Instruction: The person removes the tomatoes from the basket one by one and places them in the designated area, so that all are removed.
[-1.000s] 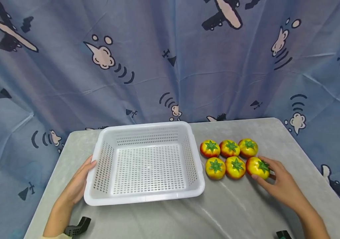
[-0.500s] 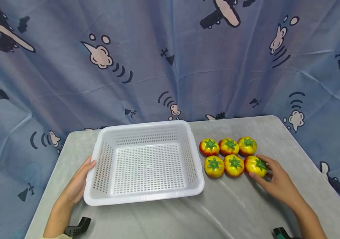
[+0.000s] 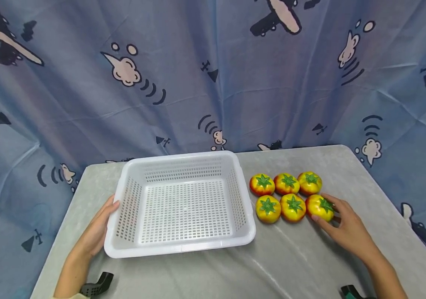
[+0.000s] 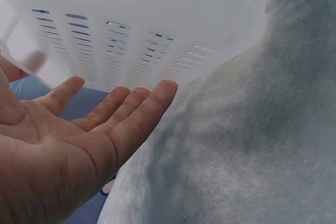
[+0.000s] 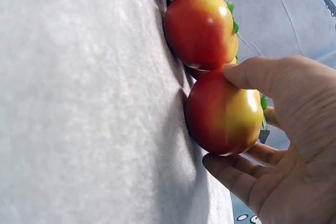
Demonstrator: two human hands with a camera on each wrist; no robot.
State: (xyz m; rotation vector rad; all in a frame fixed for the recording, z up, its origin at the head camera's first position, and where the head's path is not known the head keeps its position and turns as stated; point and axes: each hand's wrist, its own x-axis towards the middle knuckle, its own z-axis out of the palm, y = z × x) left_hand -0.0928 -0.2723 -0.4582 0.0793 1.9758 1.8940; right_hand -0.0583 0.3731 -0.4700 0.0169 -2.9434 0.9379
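A white perforated plastic basket lies on the left half of the table. My left hand holds its left side, the thumb over the rim and the fingers stretched along the outer wall. To the right of the basket, glossy red-and-yellow tomatoes with green star-shaped tops stand in two rows. My right hand grips the near-row tomato at the right end, thumb on one side and fingers on the other. In the right wrist view this tomato is close to the table surface; its contact there is unclear.
In the near row are a middle tomato and a left tomato; several more form the far row. Behind the grey table hangs a blue patterned curtain. The basket's right rim lies close to the tomatoes.
Both hands keep their places on the basket and the tomato. The whole view shifted slightly early on; otherwise little differs.
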